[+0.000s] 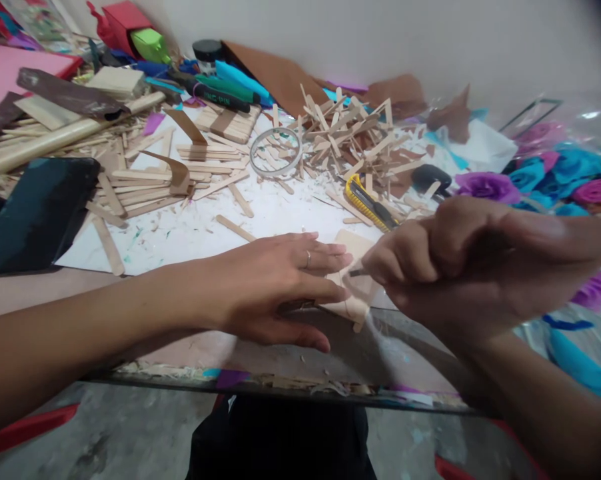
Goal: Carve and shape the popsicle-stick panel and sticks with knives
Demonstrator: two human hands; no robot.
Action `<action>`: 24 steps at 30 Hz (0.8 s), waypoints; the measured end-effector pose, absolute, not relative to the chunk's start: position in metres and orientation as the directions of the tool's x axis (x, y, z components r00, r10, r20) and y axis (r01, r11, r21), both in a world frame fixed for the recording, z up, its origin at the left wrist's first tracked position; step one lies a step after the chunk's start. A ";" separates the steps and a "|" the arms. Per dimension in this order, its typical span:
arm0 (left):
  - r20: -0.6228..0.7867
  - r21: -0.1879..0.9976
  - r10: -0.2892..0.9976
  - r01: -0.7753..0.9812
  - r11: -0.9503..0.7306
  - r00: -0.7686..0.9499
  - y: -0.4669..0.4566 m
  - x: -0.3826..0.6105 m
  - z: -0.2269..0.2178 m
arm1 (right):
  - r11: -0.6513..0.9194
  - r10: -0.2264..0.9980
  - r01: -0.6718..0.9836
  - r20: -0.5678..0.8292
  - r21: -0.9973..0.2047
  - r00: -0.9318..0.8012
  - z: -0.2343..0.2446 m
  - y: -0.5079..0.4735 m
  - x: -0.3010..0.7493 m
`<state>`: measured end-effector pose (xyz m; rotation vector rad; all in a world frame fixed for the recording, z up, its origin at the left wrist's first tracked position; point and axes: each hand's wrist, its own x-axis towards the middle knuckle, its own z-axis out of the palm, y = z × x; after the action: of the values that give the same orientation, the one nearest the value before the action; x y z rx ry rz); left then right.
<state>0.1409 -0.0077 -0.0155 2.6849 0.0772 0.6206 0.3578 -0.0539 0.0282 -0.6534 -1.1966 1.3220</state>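
My left hand (285,280) lies flat with its fingers stretched out, a ring on one of them. Its fingertips rest on a pale piece of flat wooden craft sticks (353,308) near the table's front. To the right, my right hand (445,267) is curled closed just above the same piece. A thin dark tip shows below its fingers over the wood; the rest of what it holds is hidden in the fist. Beyond the hands lies a yellow and black utility knife (368,203), apart from both.
Craft sticks (340,133) are heaped at the back, with bundled sticks (150,183) on the left. A roll of clear tape (276,152) lies among them. A dark phone (40,213) is at far left, paper flowers (560,173) at right. The table's front edge (280,387) is littered with scraps.
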 end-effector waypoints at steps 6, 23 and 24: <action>0.377 0.404 0.131 -0.035 -0.914 0.917 -0.006 0.141 -0.015 | 0.109 0.978 -0.323 0.160 -0.940 -0.137 0.031 -0.060 0.351; 0.373 0.373 0.151 0.002 -0.928 0.916 -0.008 0.138 -0.023 | 0.088 0.985 -0.290 0.127 -0.953 -0.120 0.029 -0.059 0.351; 0.373 0.367 0.149 0.002 -0.930 0.916 -0.008 0.138 -0.022 | 0.071 0.989 -0.263 0.102 -0.962 -0.109 0.030 -0.059 0.350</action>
<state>0.1378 -0.0078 -0.0219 2.7136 0.1101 0.5683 0.3497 -0.0592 0.0302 -0.8919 -1.1398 1.3441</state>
